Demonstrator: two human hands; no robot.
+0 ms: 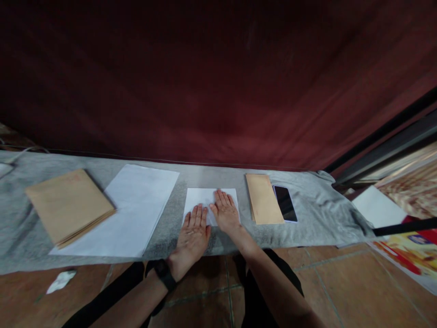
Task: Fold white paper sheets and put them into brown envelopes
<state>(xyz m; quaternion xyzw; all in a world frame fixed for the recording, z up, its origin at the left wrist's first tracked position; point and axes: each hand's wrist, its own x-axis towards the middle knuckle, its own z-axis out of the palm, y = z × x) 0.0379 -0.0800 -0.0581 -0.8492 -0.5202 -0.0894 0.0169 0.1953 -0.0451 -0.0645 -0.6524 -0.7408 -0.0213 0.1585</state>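
A white sheet of paper [197,196], smaller than the sheets in the stack to its left, lies on the grey cloth in front of me. My left hand [194,232] rests palm down on its lower left part, fingers stretched out. Flat on the right half of the paper is my right hand [226,213], its thumb apart from the other fingers. Neither hand grips anything. To the left lies a stack of larger white paper [136,205], partly covered by a pile of brown envelopes [70,202]. A narrower pile of brown envelopes [264,200] sits to the right.
The grey cloth [317,205] covers a long narrow surface against a dark red curtain [205,91]. A phone [285,203] lies beside the right envelopes. Crumpled white tissue [61,281] is on the tiled floor [358,278]. A dark metal frame [385,150] stands at the right.
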